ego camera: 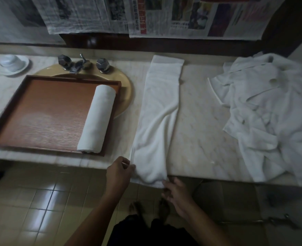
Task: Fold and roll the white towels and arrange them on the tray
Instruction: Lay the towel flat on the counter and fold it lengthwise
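Note:
A long white towel (158, 112), folded into a narrow strip, lies across the marble counter from the back wall to the front edge, its near end hanging slightly over. My left hand (119, 172) pinches the near left corner of that end. My right hand (177, 191) touches the near right corner with its fingertips; whether it grips the cloth is unclear. A brown wooden tray (45, 110) sits on the counter to the left, over a sink. One rolled white towel (97, 118) lies along the tray's right side.
A heap of crumpled white towels (269, 110) covers the counter's right end. A metal tap (81, 63) with two knobs stands behind the tray. A white cup on a saucer (13, 63) is at far left. Newspapers hang on the wall. Tiled floor lies below.

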A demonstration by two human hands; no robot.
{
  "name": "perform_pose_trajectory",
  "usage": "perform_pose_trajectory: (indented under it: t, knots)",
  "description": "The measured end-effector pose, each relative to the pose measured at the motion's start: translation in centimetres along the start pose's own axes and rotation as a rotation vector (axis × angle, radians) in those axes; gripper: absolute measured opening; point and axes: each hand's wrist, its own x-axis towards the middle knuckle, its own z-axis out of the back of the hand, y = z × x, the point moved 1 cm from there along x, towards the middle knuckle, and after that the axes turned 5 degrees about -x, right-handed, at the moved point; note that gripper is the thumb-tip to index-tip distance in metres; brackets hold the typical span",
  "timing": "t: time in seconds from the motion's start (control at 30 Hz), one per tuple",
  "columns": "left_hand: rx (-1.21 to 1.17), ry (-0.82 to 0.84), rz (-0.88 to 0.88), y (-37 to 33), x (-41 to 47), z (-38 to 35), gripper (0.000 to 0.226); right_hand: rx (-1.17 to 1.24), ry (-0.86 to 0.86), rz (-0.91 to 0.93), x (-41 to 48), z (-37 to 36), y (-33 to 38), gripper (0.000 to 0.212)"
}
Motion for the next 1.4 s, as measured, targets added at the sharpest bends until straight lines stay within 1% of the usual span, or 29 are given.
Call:
perform_pose_trajectory:
  t: [0.07, 0.1, 0.17, 0.2, 0.23, 0.27, 0.33, 0.4, 0.47, 0.53, 0.57, 0.63, 0.67, 0.73, 0.77, 0.8, 0.87, 0.93, 1.0, 1.07, 1.17, 1.2, 1.23, 1.27, 1.3, 1.33, 1.4]
  knots:
    - [0.022, 0.012, -0.003, -0.2, 0.2, 0.1, 0.012, 0.124, 0.029, -0.021, -0.7, 0.4, 0.0, 0.016]
    - [0.034, 0.02, -0.007, -0.3, 0.3, 0.1, 0.012, 0.225, 0.042, -0.045, -1.2, 0.7, 0.1, 0.017]
    - [0.05, 0.034, -0.015, -0.3, 0.5, 0.0, 0.01, 0.4, 0.086, -0.08, -2.4, 1.0, 0.2, 0.014]
    - [0.057, 0.04, -0.017, -0.4, 0.6, 0.1, 0.01, 0.438, 0.105, -0.071, -2.8, 1.0, 0.1, 0.012]
    - [0.067, 0.049, -0.022, -0.4, 0.7, 0.2, 0.01, 0.442, 0.112, -0.059, -3.4, 0.8, -0.1, 0.012]
    - [0.074, 0.061, -0.031, -0.4, 0.8, 0.3, 0.01, 0.395, 0.096, -0.037, -3.5, 0.7, -0.6, 0.015]
    - [0.087, 0.092, -0.042, -0.2, 1.2, 0.4, 0.012, 0.265, -0.019, 0.028, -3.5, 0.4, -1.3, 0.019]
    - [0.112, 0.118, -0.054, -0.3, 1.3, 0.6, 0.012, 0.258, -0.124, 0.101, -3.2, 0.2, -1.6, 0.008]
    - [0.123, 0.125, -0.067, -0.2, 1.5, 0.8, 0.014, 0.243, -0.201, 0.166, -2.7, 0.2, -1.8, 0.007]
    - [0.114, 0.141, -0.062, -0.1, 1.5, 0.9, 0.014, 0.114, -0.277, 0.22, -1.9, 0.4, -2.5, 0.004]
    - [0.111, 0.147, -0.061, 0.0, 1.5, 0.8, 0.015, -0.01, -0.338, 0.244, -1.3, 0.5, -3.1, 0.003]
    - [0.145, 0.17, -0.079, 0.2, 1.5, 0.8, 0.017, -0.234, -0.478, 0.321, -0.6, 0.6, -4.0, 0.009]
    - [0.176, 0.183, -0.089, 0.2, 1.6, 0.8, 0.017, -0.3, -0.542, 0.395, -0.4, 0.6, -3.9, 0.015]
    - [0.245, 0.214, -0.102, 0.1, 1.6, 1.0, 0.015, -0.459, -0.681, 0.636, -0.7, 0.3, -3.2, 0.033]
    - [0.274, 0.226, -0.115, 0.0, 1.7, 1.0, 0.019, -0.559, -0.727, 0.749, -1.1, 0.1, -2.4, 0.039]
    - [0.293, 0.23, -0.13, -0.2, 1.9, 1.0, 0.026, -0.665, -0.736, 0.841, -1.3, -0.2, -1.7, 0.043]
    - [0.306, 0.216, -0.159, -0.7, 2.2, 0.8, 0.036, -0.9, -0.679, 0.936, -1.5, -1.2, 0.3, 0.042]
    - [0.305, 0.192, -0.171, -1.5, 2.8, 0.5, 0.035, -1.108, -0.627, 0.942, -0.7, -1.9, 2.1, 0.039]
    - [0.27, 0.19, -0.164, -2.0, 3.4, 0.1, 0.028, -1.286, -0.618, 0.895, 0.8, -1.9, 3.0, 0.037]
    - [0.249, 0.183, -0.146, -1.9, 3.8, -0.1, 0.023, -1.366, -0.637, 0.854, 1.9, -1.0, 3.5, 0.033]
    - [0.26, 0.158, -0.133, -1.5, 3.4, 0.1, 0.013, -1.327, -0.733, 0.833, 2.1, 0.4, 3.8, 0.029]
    - [0.256, 0.12, -0.162, -1.5, 3.2, 0.1, 0.009, -1.308, -0.758, 0.851, 2.2, 0.6, 4.0, 0.029]
    - [0.255, 0.056, -0.25, -1.6, 3.2, -0.3, 0.012, -1.289, -0.764, 0.877, 2.3, 0.5, 4.5, 0.032]
    - [0.257, -0.002, -0.385, -2.0, 3.1, -0.8, 0.016, -1.275, -0.756, 0.899, 2.6, 0.3, 5.0, 0.037]
    - [0.27, -0.025, -0.522, -2.4, 3.0, -1.6, 0.02, -1.271, -0.731, 0.909, 3.0, -0.2, 5.7, 0.043]
    - [0.297, -0.016, -0.643, -2.9, 3.1, -2.7, 0.025, -1.28, -0.689, 0.903, 3.7, -0.8, 6.3, 0.048]
    - [0.391, 0.121, -0.756, -3.3, 4.0, -4.9, 0.042, -1.345, -0.59, 0.879, 5.3, -2.1, 7.1, 0.055]
